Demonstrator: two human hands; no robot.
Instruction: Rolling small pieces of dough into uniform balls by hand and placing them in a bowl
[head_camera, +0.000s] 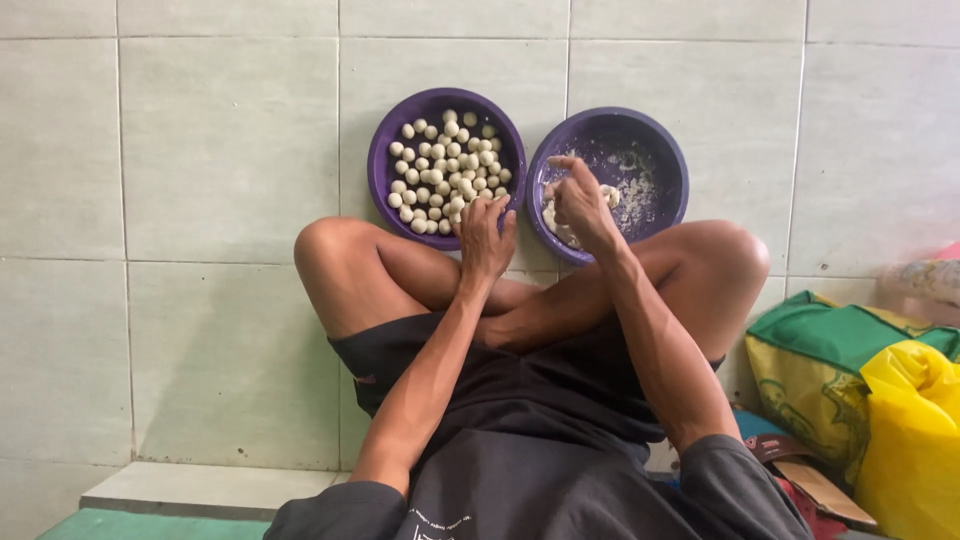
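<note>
The left hand (487, 232) rests spread on the rim of the bowl of dough balls (445, 167); the right hand (578, 203) pinches dough (556, 219) in the neighbouring purple bowl (655, 160).

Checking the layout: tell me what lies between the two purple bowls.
In the head view nothing lies between the left purple bowl and right purple bowl; their rims nearly touch, with only floor tile showing there.

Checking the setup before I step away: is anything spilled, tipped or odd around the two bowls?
Nothing stands out. Both purple bowls sit flat on the tiled floor: the left bowl holds the dough balls, the right bowl only dough remnants, none outside.
</note>
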